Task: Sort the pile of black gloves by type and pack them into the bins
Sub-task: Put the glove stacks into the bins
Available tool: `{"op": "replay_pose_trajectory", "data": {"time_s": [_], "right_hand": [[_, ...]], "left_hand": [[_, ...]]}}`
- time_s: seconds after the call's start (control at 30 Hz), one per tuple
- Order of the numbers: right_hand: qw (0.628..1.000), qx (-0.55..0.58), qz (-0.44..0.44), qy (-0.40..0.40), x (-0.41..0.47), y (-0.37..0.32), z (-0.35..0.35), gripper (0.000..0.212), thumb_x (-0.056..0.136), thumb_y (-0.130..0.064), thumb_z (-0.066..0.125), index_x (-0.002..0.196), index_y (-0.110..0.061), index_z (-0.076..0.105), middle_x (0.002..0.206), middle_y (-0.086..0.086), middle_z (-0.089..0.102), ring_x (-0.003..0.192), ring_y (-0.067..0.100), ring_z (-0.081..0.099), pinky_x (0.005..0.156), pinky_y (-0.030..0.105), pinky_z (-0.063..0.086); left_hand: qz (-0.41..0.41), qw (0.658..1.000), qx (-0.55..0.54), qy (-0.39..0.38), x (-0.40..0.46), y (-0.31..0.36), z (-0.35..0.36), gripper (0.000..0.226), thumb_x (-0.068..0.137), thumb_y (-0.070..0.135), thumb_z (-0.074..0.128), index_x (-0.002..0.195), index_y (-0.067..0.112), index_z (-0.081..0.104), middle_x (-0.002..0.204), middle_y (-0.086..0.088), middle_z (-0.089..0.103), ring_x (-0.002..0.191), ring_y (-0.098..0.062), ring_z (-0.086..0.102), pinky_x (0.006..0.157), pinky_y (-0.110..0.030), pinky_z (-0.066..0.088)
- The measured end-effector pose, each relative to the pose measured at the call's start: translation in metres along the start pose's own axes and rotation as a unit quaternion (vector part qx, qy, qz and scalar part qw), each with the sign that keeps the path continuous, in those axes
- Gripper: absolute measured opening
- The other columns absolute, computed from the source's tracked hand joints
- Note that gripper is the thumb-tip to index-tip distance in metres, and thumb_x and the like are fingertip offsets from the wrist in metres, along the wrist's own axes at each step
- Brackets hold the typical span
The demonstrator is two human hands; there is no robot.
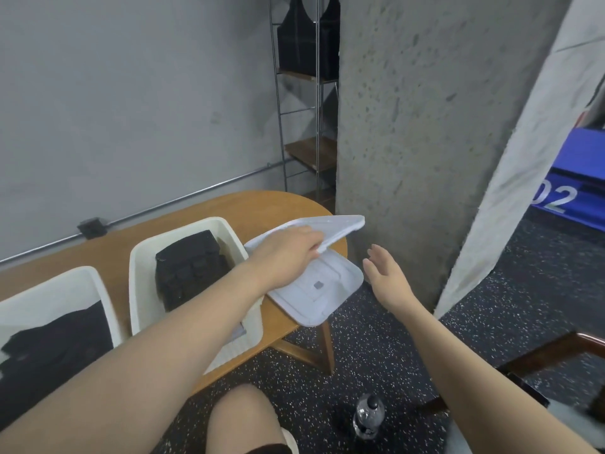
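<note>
head view: left hand [288,245] grasps the upper lid [330,226] by its near edge, tilting it up off the lower lid [319,291], prob to cap a bin. right hand [381,267] is released, fingers straight, just right of the grip, holding nothing. left of the grip, near bin [183,257] and far bin [49,290] hold black gloves [190,267]. lower lid overhangs the table [268,204] edge; open floor to the right.

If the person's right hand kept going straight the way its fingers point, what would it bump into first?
Probably the raised white lid that the left hand grips. The open right hand points up and slightly left toward its right edge. Depth is unclear, so it might pass by and meet the concrete pillar instead.
</note>
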State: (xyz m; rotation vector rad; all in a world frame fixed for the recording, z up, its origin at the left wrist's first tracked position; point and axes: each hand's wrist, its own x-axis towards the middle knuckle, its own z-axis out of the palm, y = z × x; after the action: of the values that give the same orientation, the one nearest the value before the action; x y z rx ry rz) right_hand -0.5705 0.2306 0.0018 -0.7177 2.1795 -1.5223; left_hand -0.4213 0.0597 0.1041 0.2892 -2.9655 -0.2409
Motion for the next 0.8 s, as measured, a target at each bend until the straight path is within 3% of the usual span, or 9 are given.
{"op": "replay_pose_trajectory", "data": {"time_s": [0.1,0.27,0.4,0.47,0.53,0.6,0.7,0.73,0.8], "right_hand": [[1.0,0.022,-0.022,0.005,0.007,-0.023,-0.001,0.067,0.104,-0.031,0.058,0.161,-0.019,0.025,0.164,-0.001,0.036,0.148,0.017,0.038,0.115,0.033,0.034],[0.99,0.107,-0.086,0.02,0.007,-0.08,0.005,0.088,0.093,-0.046,0.072,0.162,-0.032,0.021,0.165,-0.008,0.031,0.148,0.011,0.036,0.121,0.041,0.034],[0.978,0.149,-0.144,0.01,-0.009,-0.136,0.016,0.087,0.094,-0.045,0.071,0.163,-0.033,0.018,0.165,-0.011,0.029,0.149,0.006,0.032,0.117,0.03,0.031],[0.972,0.155,-0.176,-0.005,-0.021,-0.162,0.026,0.078,0.096,-0.046,0.067,0.161,-0.033,0.026,0.161,-0.012,0.036,0.146,0.005,0.037,0.118,0.03,0.033],[0.968,0.134,-0.211,-0.035,-0.034,-0.184,0.041,0.056,0.099,-0.047,0.061,0.15,-0.032,0.045,0.146,-0.013,0.056,0.132,0.0,0.052,0.112,0.031,0.043],[0.963,0.099,-0.235,-0.082,-0.05,-0.205,0.062,0.031,0.102,-0.048,0.055,0.124,-0.028,0.065,0.114,-0.012,0.071,0.11,0.005,0.066,0.1,0.036,0.053],[0.953,0.063,-0.271,-0.118,-0.081,-0.229,0.107,0.058,0.098,-0.061,0.048,0.089,-0.004,0.06,0.082,0.021,0.053,0.075,0.028,0.057,0.069,0.044,0.046],[0.95,0.066,-0.28,-0.118,-0.09,-0.234,0.123,0.064,0.098,-0.06,0.048,0.086,0.003,0.052,0.078,0.025,0.043,0.068,0.027,0.047,0.065,0.041,0.038],[0.95,0.064,-0.279,-0.121,-0.108,-0.245,0.153,0.061,0.099,-0.055,0.052,0.074,0.001,0.044,0.069,0.02,0.035,0.061,0.016,0.038,0.061,0.029,0.031]], "left_hand": [[0.016,0.995,0.032,0.093,-0.006,-0.007,-0.037,0.023,0.105,0.032,0.05,0.085,0.027,0.043,0.084,0.01,0.047,0.079,-0.018,0.045,0.064,-0.034,0.03],[0.033,0.982,-0.085,0.167,-0.048,-0.008,-0.116,0.018,0.104,0.031,0.055,0.091,0.02,0.051,0.085,0.005,0.058,0.078,-0.02,0.055,0.071,-0.042,0.047],[0.043,0.938,-0.241,0.246,-0.107,-0.002,-0.186,0.015,0.1,0.042,0.054,0.092,0.029,0.053,0.1,0.01,0.069,0.088,-0.021,0.064,0.084,-0.042,0.051],[0.034,0.904,-0.302,0.299,-0.138,-0.007,-0.215,0.011,0.097,0.038,0.056,0.09,0.03,0.054,0.087,0.016,0.065,0.08,-0.01,0.058,0.08,-0.037,0.05],[0.004,0.868,-0.35,0.352,-0.168,-0.02,-0.238,0.01,0.096,0.03,0.053,0.089,0.024,0.052,0.072,0.016,0.057,0.069,-0.005,0.051,0.069,-0.027,0.049],[-0.037,0.839,-0.375,0.392,-0.195,-0.034,-0.255,0.016,0.101,0.025,0.05,0.086,0.022,0.049,0.066,0.015,0.054,0.062,-0.002,0.048,0.06,-0.02,0.047],[-0.119,0.794,-0.403,0.439,-0.235,-0.065,-0.267,0.024,0.11,0.02,0.044,0.087,0.017,0.052,0.073,0.005,0.057,0.067,-0.009,0.051,0.063,-0.026,0.048],[-0.148,0.777,-0.415,0.45,-0.249,-0.08,-0.269,0.023,0.11,0.022,0.045,0.093,0.011,0.056,0.081,-0.005,0.059,0.073,-0.015,0.054,0.067,-0.031,0.049],[-0.2,0.748,-0.427,0.467,-0.276,-0.112,-0.268,0.036,0.108,0.03,0.05,0.108,-0.005,0.061,0.093,-0.018,0.062,0.083,-0.024,0.057,0.07,-0.036,0.05]]}}
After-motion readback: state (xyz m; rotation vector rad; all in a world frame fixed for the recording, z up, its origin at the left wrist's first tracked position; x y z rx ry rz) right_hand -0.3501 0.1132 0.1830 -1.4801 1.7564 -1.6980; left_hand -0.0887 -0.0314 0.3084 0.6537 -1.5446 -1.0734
